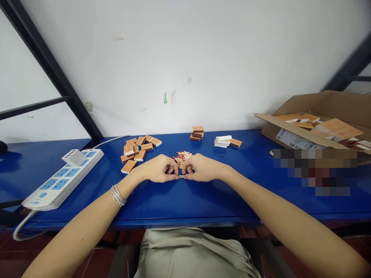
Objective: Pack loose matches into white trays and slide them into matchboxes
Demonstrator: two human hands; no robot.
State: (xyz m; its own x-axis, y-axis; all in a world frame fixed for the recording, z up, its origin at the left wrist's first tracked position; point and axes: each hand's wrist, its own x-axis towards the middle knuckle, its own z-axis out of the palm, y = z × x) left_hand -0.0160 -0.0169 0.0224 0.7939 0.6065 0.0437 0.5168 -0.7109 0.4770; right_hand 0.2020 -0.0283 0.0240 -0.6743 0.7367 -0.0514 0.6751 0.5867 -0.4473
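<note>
My left hand and my right hand meet at the middle of the blue table, fingers curled and pinched together. Between their fingertips they hold a small bunch of matches lying sideways. Just behind the hands lies a loose pile of red-tipped matches. A silver bracelet sits on my left wrist. To the left of my left hand, several orange matchboxes lie scattered.
A white and blue power strip with a plugged adapter lies at the left. A short stack of orange boxes and white inner trays sit near the wall. An open cardboard box of matchboxes stands at the right.
</note>
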